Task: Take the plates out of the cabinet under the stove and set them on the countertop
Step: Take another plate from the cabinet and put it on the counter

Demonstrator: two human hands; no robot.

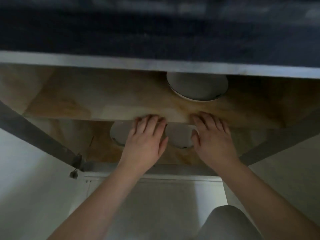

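Note:
I look down into an open cabinet with two wooden shelves. A white plate stack sits on the upper shelf, partly hidden under the counter edge. On the lower shelf stand two more white plate stacks: one on the left and one in the middle. My left hand and my right hand reach in with fingers spread on either side of the middle stack. Their fingertips lie at the upper shelf's front edge. Neither hand holds anything.
The dark speckled countertop with a pale front edge overhangs the cabinet. An open door stands at the left, another at the right. My knee shows at the bottom right above a pale floor.

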